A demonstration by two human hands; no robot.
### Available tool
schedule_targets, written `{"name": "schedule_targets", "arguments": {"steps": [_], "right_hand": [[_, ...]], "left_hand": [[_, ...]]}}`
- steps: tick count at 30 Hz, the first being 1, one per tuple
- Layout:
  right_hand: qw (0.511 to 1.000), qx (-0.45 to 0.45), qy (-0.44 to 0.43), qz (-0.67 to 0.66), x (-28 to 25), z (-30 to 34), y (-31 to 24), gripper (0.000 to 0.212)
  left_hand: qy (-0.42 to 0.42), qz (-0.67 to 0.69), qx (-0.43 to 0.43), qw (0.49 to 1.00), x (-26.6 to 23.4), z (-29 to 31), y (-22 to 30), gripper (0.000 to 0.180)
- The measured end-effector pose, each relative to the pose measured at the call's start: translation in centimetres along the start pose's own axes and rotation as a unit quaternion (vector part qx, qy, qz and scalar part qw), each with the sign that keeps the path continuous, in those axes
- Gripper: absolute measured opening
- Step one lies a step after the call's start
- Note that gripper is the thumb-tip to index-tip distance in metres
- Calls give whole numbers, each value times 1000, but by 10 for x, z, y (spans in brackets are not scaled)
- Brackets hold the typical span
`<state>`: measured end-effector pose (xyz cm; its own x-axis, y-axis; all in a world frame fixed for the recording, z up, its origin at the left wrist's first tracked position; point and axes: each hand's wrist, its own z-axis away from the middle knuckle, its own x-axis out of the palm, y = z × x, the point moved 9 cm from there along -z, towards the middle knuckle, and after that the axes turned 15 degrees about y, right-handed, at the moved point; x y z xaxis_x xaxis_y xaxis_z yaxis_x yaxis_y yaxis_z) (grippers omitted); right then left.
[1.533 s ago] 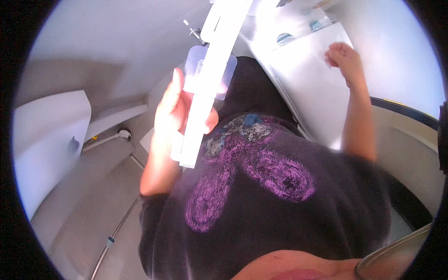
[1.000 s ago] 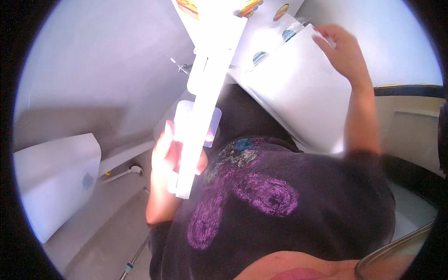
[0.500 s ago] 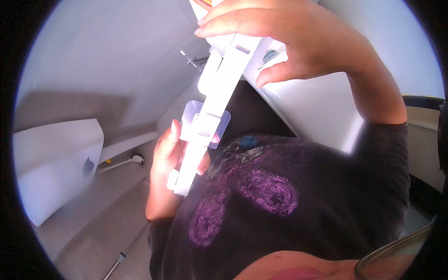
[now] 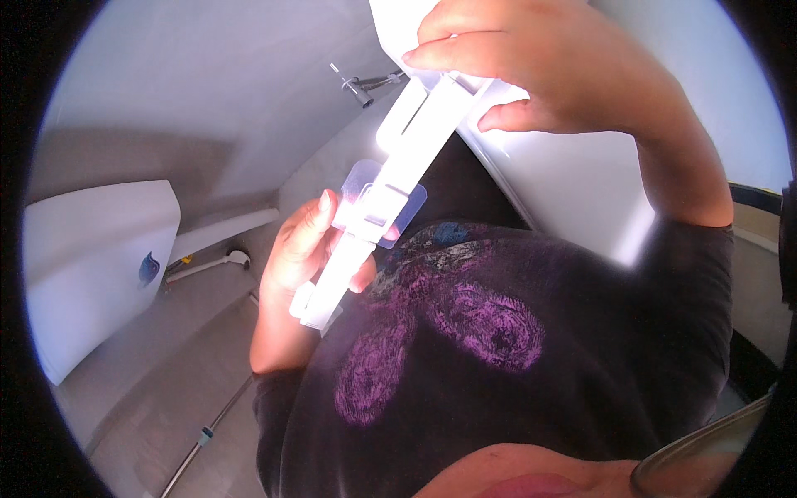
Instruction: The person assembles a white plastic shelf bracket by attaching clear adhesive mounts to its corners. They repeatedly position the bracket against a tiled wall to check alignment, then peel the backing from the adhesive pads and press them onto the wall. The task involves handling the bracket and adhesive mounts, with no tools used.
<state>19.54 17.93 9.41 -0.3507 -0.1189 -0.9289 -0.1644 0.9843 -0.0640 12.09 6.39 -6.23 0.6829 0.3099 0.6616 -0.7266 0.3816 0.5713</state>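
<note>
Both my hands hold a long white plastic rack (image 4: 407, 158), tilted from upper right to lower left and washed out by glare. Its lower part is in my left hand (image 4: 303, 249), with the thumb up along the near side and fingertips showing past the other edge. A clear square pad (image 4: 411, 217) with rounded corners sits across the rack beside those fingers. Higher up, my right hand (image 4: 540, 70) grips the wide upper end, fingers over the top and thumb apart below. The very top of the rack runs out of view.
A small metal tap (image 4: 361, 93) projects from the grey wall beyond the rack. At left is a white box-like fixture (image 4: 91, 257) with a blue drop mark. A metal pole (image 4: 199, 444) stands at lower left. A glossy white surface (image 4: 564, 178) lies under my right forearm.
The rack and both hands have shifted slightly to the right in the picture, and the rack's lower end sits a little higher. More of the tap shows. Both hands keep their hold.
</note>
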Motion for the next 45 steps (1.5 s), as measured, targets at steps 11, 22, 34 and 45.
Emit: {"name": "schedule_targets", "arguments": {"steps": [11,22,34,45], "right_hand": [[995,30,-48,-83,15,-2,3,35],[967,201,141,-62,5,1,14,19],[915,286,234,-161,15,9,31,14],[918,280,218,-176,10,2,32,14]], "left_hand": [[29,16,1,999,-9,2,-3,54],[109,-74,60,989,-5,4,2,47],[76,-135,89,984,-2,2,6,43],[85,-143,94,982,-12,3,7,55]]}}
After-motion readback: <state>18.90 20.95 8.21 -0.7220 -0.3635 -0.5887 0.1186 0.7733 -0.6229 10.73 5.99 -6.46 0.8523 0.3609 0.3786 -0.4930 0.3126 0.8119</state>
